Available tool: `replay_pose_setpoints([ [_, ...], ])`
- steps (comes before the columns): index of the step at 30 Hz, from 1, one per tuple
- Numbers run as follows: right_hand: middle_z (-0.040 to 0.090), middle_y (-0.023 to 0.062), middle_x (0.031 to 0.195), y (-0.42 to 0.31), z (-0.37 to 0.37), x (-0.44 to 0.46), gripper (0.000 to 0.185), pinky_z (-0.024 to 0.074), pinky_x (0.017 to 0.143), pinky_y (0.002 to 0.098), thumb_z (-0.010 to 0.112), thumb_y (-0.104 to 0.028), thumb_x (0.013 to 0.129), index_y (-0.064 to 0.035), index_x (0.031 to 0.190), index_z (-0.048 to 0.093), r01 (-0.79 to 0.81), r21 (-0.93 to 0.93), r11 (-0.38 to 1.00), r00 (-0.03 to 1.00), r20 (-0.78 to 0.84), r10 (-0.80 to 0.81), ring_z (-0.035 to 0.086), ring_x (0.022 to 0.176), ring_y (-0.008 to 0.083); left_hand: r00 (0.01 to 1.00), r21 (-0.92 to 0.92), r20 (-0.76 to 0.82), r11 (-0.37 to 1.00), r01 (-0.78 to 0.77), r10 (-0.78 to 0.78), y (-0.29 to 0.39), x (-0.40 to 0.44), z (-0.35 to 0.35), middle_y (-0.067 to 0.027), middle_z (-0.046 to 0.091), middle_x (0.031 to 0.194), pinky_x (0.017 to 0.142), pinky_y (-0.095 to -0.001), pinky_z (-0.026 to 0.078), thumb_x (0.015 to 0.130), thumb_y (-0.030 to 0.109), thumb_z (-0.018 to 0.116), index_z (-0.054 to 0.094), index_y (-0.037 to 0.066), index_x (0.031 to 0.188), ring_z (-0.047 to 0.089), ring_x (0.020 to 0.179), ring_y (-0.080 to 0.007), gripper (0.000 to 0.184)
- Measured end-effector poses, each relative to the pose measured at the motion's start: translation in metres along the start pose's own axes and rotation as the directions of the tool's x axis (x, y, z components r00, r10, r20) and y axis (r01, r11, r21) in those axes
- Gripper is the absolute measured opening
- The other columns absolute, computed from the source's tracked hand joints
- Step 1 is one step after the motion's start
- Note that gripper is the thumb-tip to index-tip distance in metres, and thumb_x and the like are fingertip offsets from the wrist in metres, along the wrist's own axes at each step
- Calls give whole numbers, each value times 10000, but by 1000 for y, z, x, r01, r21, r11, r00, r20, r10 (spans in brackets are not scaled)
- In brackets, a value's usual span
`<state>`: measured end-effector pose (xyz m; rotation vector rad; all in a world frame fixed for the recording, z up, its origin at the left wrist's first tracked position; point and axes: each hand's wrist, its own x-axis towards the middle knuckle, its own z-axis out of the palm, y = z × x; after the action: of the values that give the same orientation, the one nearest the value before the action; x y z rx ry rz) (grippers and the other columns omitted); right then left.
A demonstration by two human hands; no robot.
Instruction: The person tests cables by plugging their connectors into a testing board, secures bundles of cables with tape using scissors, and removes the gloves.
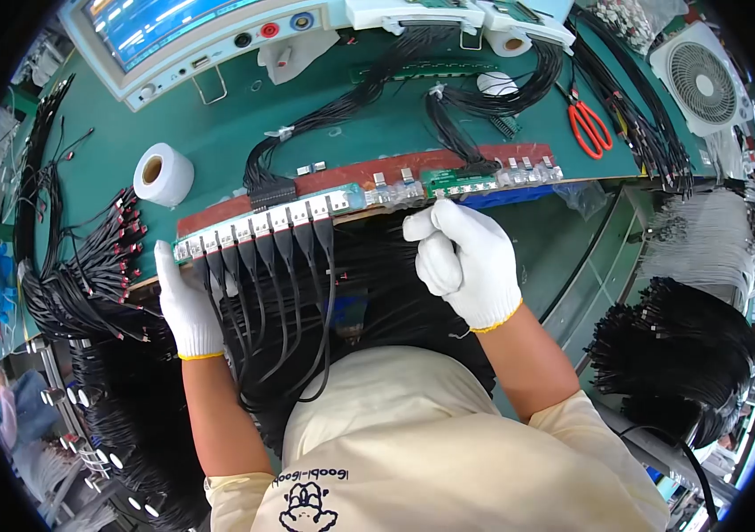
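A long test strip with a row of sockets [253, 227] runs along the bench's front edge. Several black cables [284, 253] are plugged into its left part and hang down over the edge. My left hand [189, 310], in a white glove, is at the strip's left end with its fingers stretched upward; the cables partly hide it. My right hand [471, 266], also gloved, is closed with curled fingers just in front of the small green circuit board [462, 184]. Whether anything is inside that grip is hidden.
Behind the strip stands a tester with a screen [156, 35]. A white roll [164, 175] and red-handled pliers [589, 127] lie on the green bench [218, 133]. Bundles of black cables [107, 257] lie at left, more [675, 355] hang at right. A fan [704, 82] stands far right.
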<state>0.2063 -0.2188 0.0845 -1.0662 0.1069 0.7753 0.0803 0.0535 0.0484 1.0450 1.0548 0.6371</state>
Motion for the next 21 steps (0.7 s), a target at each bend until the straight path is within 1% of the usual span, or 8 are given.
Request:
replay_pose_setpoints([
  [3,374,3,427,-1,13,-1,355,263,388,271,450,-236,992,48,881,632,23,-10,1000,997,-77,-24,285,349,118,1000,36,-21,999,16,-16,2,0,-2,-95,614,801,599,-311,470,969,377,519,597,-13,1100,572,642,-175,419],
  [5,368,2,429,2,13,-2,361,265,393,270,443,-242,1000,53,903,628,45,-21,999,995,-90,-47,290,353,117,949,436,101,844,-312,299,-12,16,-21,-159,623,817,627,-345,480,960,261,529,532,15,1228,589,662,-230,364],
  [8,402,17,458,1,17,-11,372,295,398,272,438,-245,1003,78,992,624,66,-44,997,994,-86,-70,340,379,125,914,706,248,587,-397,321,-9,10,-32,-207,648,859,677,-368,490,970,186,482,429,35,1357,645,734,-273,419],
  [10,483,38,511,6,5,-26,341,320,427,244,481,-240,969,57,987,648,94,-239,966,992,-62,-112,389,411,108,957,364,280,931,-28,-81,19,-19,-20,-146,684,876,703,-325,495,1004,325,393,504,-33,1256,658,759,-225,452],
  [13,493,34,519,12,0,-31,333,315,433,231,467,-211,958,69,1002,642,51,-230,972,985,-148,-87,381,415,94,660,204,711,969,138,-244,22,-51,-9,-236,666,1052,874,-400,518,991,371,383,568,-126,1141,673,925,-310,551],
  [16,455,13,500,6,10,-15,319,311,423,246,465,-207,966,67,979,628,53,-84,995,993,-97,-61,366,406,95,562,151,775,948,281,-290,8,-60,4,-246,667,1030,838,-429,541,953,299,472,593,-130,1109,675,902,-337,472],
  [19,366,-24,454,0,14,-17,288,303,424,253,465,-198,969,40,927,621,10,-83,997,997,-80,-17,364,390,86,684,153,637,928,340,-355,8,-77,3,-222,669,931,717,-432,538,916,369,533,621,-51,976,669,806,-352,433],
  [21,410,-17,462,9,11,-33,249,308,428,236,473,-156,946,31,924,636,82,-499,863,992,-45,-120,373,380,79,734,140,593,939,313,-333,4,-84,6,-207,672,907,684,-414,540,927,399,524,616,-40,947,668,748,-327,449],
])
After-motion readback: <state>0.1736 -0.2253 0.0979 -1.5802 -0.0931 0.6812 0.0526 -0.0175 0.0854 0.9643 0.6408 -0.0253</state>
